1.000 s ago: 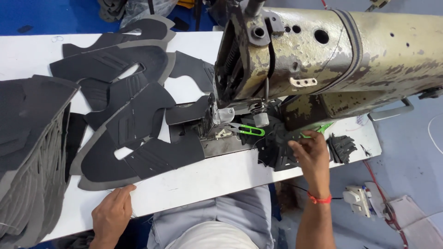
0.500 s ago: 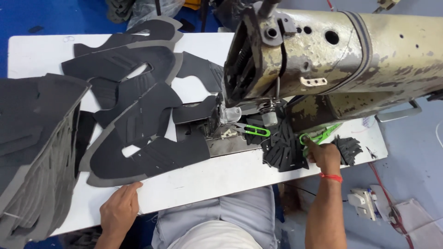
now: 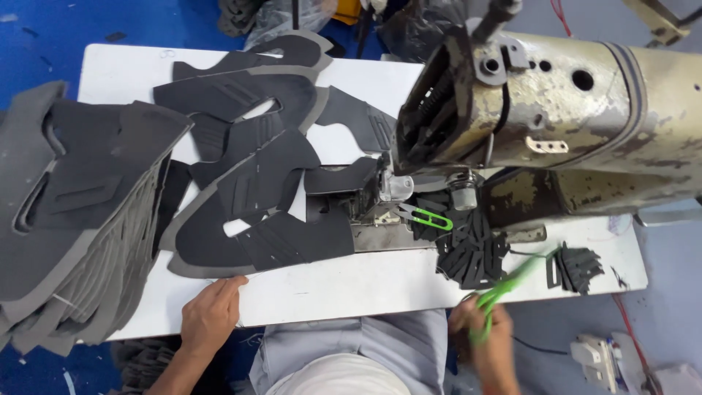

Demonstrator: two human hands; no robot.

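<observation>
My left hand (image 3: 210, 316) rests flat at the white table's near edge, fingertips touching the rim of a dark grey cut shoe-upper piece (image 3: 252, 230) that reaches under the sewing machine (image 3: 541, 117) needle area. My right hand (image 3: 488, 342) is low at the near edge, blurred, closed around green-handled scissors (image 3: 512, 287) whose tips point up and to the right. A small green thread snipper (image 3: 430, 217) lies on the machine bed beside a pile of small black cut strips (image 3: 472, 252).
A tall stack of grey and black upper pieces (image 3: 73, 219) fills the left side. More loose uppers (image 3: 241, 95) lie spread behind. Another small bunch of black strips (image 3: 578, 267) sits near the white table (image 3: 351, 285) right end. My lap is below.
My right hand has lifted the green scissors off the table beside the strips and drawn them back toward my body. My left hand stays at the near edge.
</observation>
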